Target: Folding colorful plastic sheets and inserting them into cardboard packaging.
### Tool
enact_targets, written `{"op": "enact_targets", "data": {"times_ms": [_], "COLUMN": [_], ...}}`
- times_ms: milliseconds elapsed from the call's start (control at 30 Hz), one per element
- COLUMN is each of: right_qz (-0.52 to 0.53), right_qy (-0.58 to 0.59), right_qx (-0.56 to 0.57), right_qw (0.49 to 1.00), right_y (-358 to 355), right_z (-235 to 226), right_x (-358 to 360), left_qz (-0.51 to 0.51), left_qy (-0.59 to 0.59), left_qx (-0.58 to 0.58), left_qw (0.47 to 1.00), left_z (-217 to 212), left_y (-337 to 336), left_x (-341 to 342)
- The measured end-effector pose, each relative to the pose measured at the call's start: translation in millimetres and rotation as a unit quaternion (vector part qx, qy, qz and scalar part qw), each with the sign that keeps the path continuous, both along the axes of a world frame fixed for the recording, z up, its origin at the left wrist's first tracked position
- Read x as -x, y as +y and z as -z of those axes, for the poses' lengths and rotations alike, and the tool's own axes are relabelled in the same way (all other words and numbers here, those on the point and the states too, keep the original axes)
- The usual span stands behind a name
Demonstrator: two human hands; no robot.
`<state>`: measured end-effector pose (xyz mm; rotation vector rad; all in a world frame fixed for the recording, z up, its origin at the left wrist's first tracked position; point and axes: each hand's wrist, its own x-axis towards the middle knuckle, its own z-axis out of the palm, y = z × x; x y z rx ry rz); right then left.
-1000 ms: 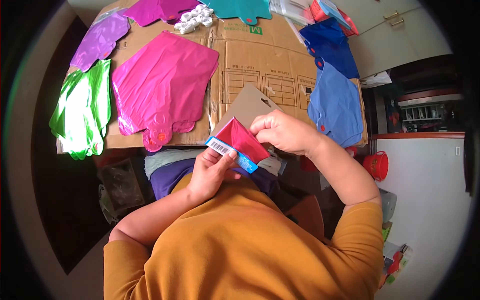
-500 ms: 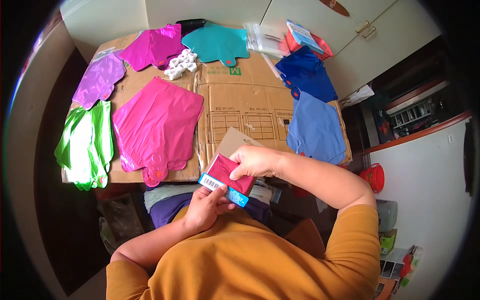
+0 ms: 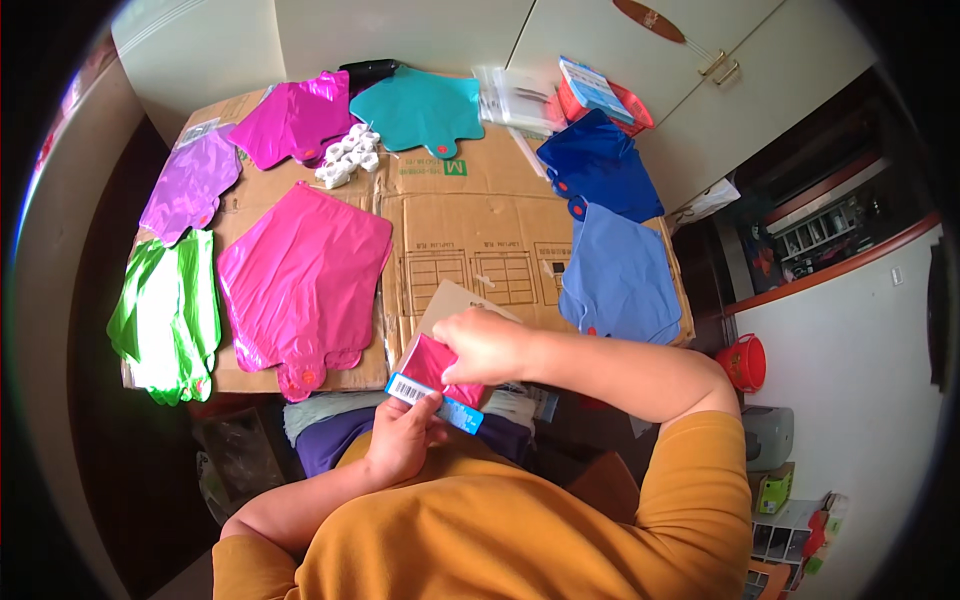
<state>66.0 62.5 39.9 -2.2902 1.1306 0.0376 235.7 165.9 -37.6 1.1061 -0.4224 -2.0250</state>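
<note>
two bare hands work at one folded packet of pink foil (image 3: pixel 427 361), set against a brown card (image 3: pixel 448 301) close before the person's waist, by the near edge of the cardboard (image 3: pixel 505 220). for sound handling, in my judgement, the card is best gripped firmly and level at its lower end, while the packet is eased with light, even pressure, since thin foil may crease or tear under a hard pull. left hand (image 3: pixel 402 440): thumb pressed on the blue strip (image 3: pixel 461 416), fingers curled behind, the strip clamped between them. right hand (image 3: pixel 487 346): thumb laid over the foil, forefinger bent above it with a small gap; from where i stand i cannot tell whether the hidden fingers pinch anything. beyond the left hand, one large pink sheet (image 3: pixel 305 285) lies spread, well apart from the right hand.
</note>
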Motion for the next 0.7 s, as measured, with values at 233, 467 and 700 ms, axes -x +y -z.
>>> {"op": "enact_targets", "data": {"times_ms": [233,467,700], "right_qz": [0.144,0.471,0.562], "right_qy": [-0.064,-0.156,0.047], "right_qx": [0.036,0.177,0.131], "right_qw": [0.987,0.85,0.815], "right_y": [-82.5,-329.0,-417.2], "right_z": [-50.5,2.7,41.2], "right_x": [45.1,169.1,194.6], "left_qz": [-0.004,-0.047,-0.036], "left_qy": [-0.066,-0.074,-0.076], "left_qx": [0.024,0.089,0.063], "left_qw": [0.998,0.992,0.994], "left_z": [-43.5,-48.1,-42.7], "left_y": [-11.2,-51.6,-61.4], "left_x": [-15.6,-12.8,-12.4]}}
